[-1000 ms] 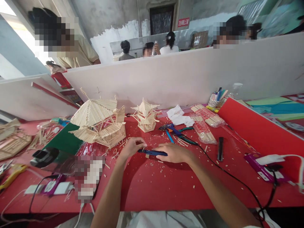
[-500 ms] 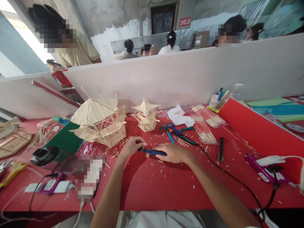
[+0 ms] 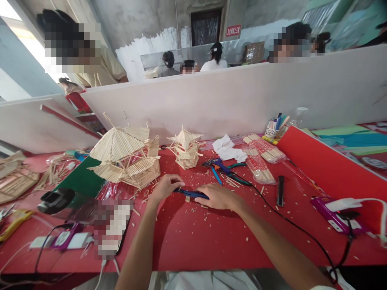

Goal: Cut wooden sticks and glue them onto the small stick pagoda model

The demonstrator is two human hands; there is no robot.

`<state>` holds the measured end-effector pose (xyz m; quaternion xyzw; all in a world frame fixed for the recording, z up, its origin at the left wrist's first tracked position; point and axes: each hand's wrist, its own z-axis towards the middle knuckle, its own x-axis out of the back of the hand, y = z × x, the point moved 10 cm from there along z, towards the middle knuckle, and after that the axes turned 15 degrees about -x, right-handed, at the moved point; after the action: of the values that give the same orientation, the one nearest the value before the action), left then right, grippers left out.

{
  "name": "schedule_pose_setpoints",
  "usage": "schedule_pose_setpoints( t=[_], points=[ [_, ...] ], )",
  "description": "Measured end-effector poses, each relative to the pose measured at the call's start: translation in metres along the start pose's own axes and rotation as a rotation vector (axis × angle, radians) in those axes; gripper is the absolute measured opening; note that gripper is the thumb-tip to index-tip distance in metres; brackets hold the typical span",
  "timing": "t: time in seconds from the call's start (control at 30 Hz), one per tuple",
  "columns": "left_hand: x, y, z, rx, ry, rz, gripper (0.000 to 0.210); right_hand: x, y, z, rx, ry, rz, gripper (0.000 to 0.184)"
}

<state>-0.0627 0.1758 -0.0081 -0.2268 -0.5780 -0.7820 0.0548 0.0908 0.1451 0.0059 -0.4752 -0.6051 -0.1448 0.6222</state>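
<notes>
My right hand (image 3: 216, 196) is wrapped over a slim dark-blue hand tool (image 3: 189, 193), held low above the red table; its exact kind is hard to make out. At the tool's far left end, my left hand (image 3: 167, 188) pinches a small piece of wooden stick (image 3: 179, 188), mostly covered by the fingers. Short stick pieces (image 3: 188, 199) lie just under the tool, with crumbs of wood around. Beyond my hands stands a small stick pavilion (image 3: 185, 148). A larger stick pavilion (image 3: 125, 155) is to its left.
A glue gun (image 3: 218, 164) with a black cable and green-handled pliers (image 3: 237, 165) lie right of centre. Behind are bagged sticks (image 3: 260, 167) and white tissue (image 3: 229, 148). A black utility knife (image 3: 280, 191), power sockets (image 3: 337, 216) and a phone (image 3: 116, 227) flank my arms. A white partition (image 3: 193, 104) closes the back.
The tool and my right hand have shifted slightly left. My left hand keeps its pinch at the tool's end, and the things on the table stay in place.
</notes>
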Motion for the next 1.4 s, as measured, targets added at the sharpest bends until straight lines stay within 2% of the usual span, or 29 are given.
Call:
schedule_pose_setpoints(
  t=[0.37,0.67,1.03,1.4],
  points=[
    [0.001,-0.008,0.0,-0.041,0.014,0.044,0.027,-0.002,0.002,0.001,0.019,0.006,0.01,0.038],
    [-0.002,0.001,0.002,-0.035,-0.009,0.084,0.032,-0.002,0.0,0.002,0.021,-0.009,0.022,0.037],
    [-0.002,0.003,0.0,-0.061,-0.068,0.128,0.028,-0.004,0.003,0.003,0.024,-0.019,0.037,0.038],
    [-0.002,0.005,0.0,-0.063,-0.058,0.136,0.027,-0.002,0.001,0.003,0.021,-0.004,0.019,0.037]
  ],
)
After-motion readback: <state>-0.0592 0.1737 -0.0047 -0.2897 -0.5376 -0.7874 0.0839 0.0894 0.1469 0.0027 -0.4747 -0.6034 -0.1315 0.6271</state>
